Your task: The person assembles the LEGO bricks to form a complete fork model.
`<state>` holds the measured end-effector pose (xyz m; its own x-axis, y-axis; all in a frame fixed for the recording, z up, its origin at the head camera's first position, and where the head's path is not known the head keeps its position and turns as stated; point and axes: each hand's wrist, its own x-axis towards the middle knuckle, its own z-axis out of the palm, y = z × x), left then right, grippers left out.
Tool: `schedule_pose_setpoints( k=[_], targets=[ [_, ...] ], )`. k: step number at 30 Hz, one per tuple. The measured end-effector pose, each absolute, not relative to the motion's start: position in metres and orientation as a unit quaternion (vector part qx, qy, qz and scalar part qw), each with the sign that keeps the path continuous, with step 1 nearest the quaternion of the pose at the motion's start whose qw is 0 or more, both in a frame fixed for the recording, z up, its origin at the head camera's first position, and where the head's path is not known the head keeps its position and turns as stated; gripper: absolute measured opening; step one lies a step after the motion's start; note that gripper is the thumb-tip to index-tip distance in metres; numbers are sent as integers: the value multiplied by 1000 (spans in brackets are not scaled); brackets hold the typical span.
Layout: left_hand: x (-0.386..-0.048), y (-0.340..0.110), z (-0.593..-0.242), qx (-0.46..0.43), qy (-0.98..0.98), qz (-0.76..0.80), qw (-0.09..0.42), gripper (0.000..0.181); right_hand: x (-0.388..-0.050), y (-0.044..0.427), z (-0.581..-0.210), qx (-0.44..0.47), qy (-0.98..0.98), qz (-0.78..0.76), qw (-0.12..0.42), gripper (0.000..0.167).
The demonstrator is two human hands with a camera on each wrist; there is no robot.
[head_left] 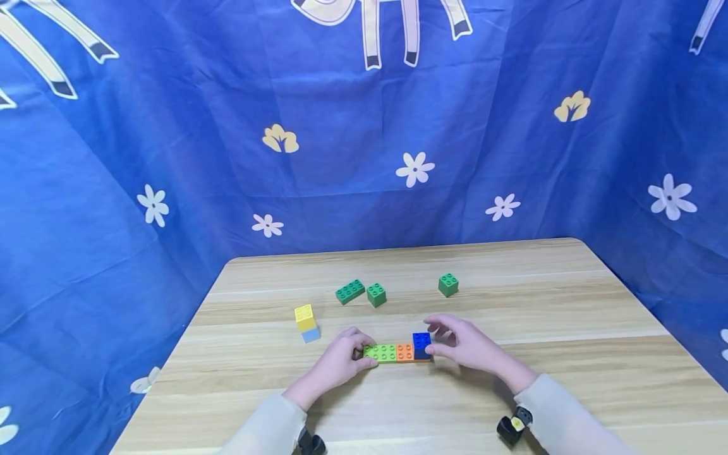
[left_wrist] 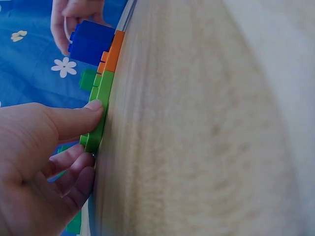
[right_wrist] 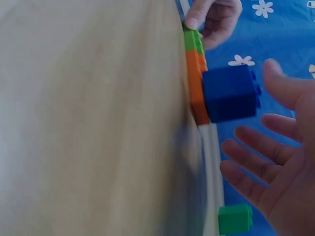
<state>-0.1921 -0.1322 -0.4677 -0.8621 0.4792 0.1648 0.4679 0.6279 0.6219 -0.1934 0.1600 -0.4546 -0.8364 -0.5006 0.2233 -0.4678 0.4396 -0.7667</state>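
Low on the wooden table lies a flat lime-green brick [head_left: 385, 353] in line with a flat orange brick [head_left: 404, 354]. A taller dark blue brick [right_wrist: 230, 93] sits on the orange brick's right end, studs up. My left hand [head_left: 343, 358] pinches the lime-green brick by its left end, thumb on the near side. Beside the blue brick is my right hand [head_left: 469, 345]. In the right wrist view, its thumb and fingers are spread, apart from that brick.
Behind the row are a long dark green brick [head_left: 350, 291], a small green brick [head_left: 376, 295] and another green brick [head_left: 448, 285]. To the left, a yellow brick [head_left: 304, 317] adjoins a light blue brick [head_left: 311, 335]. A blue patterned cloth [head_left: 352, 208] hangs behind the table [head_left: 569, 316].
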Motion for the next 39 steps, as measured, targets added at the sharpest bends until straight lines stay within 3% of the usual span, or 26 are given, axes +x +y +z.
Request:
schedule_pose_setpoints(
  k=[10,26,39],
  targets=[
    [-193,-132,-469,267,896,353,5,28,-218,176,-453,-183,870,-450,-86,41],
    [-193,-133,-471,266,894,360,7,29,-249,184,-453,-82,854,-491,-152,51],
    [-194,-133,-470,261,897,356,10,29,-271,184,-463,-41,879,-459,-118,55]
  ],
)
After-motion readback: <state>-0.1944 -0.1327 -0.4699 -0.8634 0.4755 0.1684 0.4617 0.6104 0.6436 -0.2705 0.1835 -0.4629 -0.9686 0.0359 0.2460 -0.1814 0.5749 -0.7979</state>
